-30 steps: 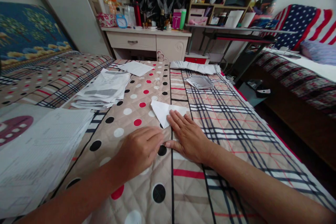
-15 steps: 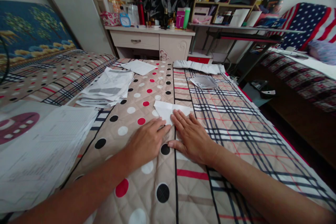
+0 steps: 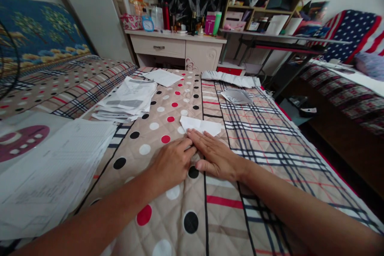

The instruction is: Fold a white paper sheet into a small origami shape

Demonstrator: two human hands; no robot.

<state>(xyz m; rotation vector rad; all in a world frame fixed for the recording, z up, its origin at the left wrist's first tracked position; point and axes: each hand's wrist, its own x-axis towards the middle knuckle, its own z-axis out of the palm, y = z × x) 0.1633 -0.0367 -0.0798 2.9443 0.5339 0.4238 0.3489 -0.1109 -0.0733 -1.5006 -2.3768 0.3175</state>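
A small folded sheet of white paper [image 3: 201, 125] lies flat on the patterned bedspread [image 3: 168, 212], its far edge showing beyond my fingers. My right hand [image 3: 214, 154] rests flat across the paper's near part, fingers stretched out. Close against it, my left hand [image 3: 174, 160] has its fingers curled down at the paper's near left edge. Its fingertips are partly covered by the right hand's fingers, and whether they pinch the paper is hidden.
Stacks of printed sheets [image 3: 126, 100] and [a plastic-covered pile of papers [image 3: 60, 160] lie to the left. Farther off are a white envelope-like sheet [image 3: 163, 77], a silver packet [image 3: 237, 96] and a long folded white strip [image 3: 231, 79]. A dresser [image 3: 177, 48] stands behind the bed.
My right hand has slid left across the paper, its fingers now meeting my left hand's. My left fingers are more curled. The view has shifted slightly.
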